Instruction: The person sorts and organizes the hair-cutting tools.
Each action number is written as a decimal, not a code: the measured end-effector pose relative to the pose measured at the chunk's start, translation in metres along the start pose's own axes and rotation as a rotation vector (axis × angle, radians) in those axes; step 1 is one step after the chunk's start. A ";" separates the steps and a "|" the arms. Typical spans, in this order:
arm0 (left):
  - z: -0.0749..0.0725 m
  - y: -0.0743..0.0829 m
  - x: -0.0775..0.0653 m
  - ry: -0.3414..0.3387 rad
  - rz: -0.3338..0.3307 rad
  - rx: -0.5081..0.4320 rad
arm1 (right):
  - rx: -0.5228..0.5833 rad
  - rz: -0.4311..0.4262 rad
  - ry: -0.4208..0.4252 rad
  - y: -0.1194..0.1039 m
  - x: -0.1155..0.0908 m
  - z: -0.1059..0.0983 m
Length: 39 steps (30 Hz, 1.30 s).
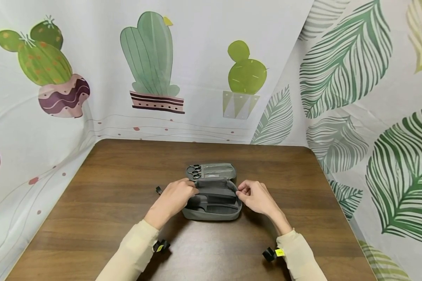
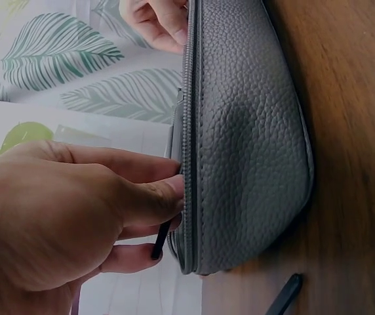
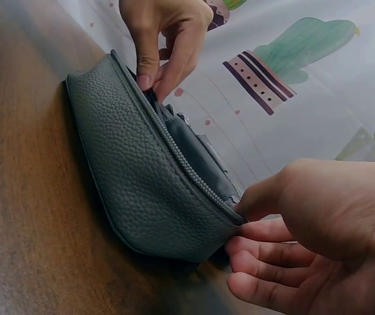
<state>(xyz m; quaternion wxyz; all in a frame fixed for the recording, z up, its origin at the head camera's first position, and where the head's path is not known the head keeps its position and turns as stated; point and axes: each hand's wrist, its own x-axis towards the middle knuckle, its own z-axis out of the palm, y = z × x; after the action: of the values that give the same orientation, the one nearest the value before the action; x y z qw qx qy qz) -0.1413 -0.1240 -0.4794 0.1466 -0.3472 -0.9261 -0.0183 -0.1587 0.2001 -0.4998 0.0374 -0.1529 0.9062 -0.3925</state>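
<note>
A grey zip case (image 1: 211,216) with a pebbled surface lies unzipped on the wooden table, its lid folded back. Two black combs lie inside: the rear comb (image 1: 219,198) and the front comb (image 1: 221,209). At the case's left end, my left hand (image 1: 177,195) pinches the rear comb's end; a thin black handle (image 2: 160,240) shows between those fingers. My right hand (image 3: 305,230) grips the rim at the right end, thumb on the inner side and forefinger outside. Several metal scissors (image 1: 195,171) sit in the lid beside a clear pocket (image 1: 218,171).
A small black-ended object (image 1: 158,190) lies left of the case, partly hidden by my left hand. The brown table (image 1: 126,160) meets a printed cloth (image 1: 204,128) at its back. Wrist cameras (image 1: 161,246) hang below both sleeves.
</note>
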 end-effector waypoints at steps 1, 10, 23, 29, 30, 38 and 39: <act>0.001 0.000 0.001 -0.006 -0.001 -0.003 | 0.001 -0.002 0.000 0.000 0.000 0.000; 0.008 -0.002 0.007 -0.091 -0.059 -0.065 | -0.004 -0.013 -0.004 0.000 0.000 0.000; 0.014 -0.001 0.014 -0.141 -0.099 -0.091 | -0.007 -0.016 -0.009 0.001 0.001 0.000; 0.037 -0.007 0.013 -0.087 -0.096 -0.114 | -0.004 -0.026 -0.015 0.000 0.001 0.000; 0.040 -0.007 0.012 -0.070 -0.094 -0.116 | -0.005 -0.025 -0.014 0.000 0.001 0.000; 0.089 -0.025 0.010 0.016 -0.067 -0.113 | -0.012 -0.024 -0.002 0.001 0.001 0.001; 0.090 -0.026 0.010 0.006 -0.070 -0.121 | -0.011 -0.023 -0.001 0.001 0.000 0.001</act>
<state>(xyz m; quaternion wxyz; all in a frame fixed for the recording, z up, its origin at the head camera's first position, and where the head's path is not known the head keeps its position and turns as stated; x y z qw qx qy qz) -0.1880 -0.1250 -0.5608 0.1275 -0.3230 -0.9343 -0.0805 -0.1592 0.1999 -0.5009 0.0326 -0.1639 0.9064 -0.3880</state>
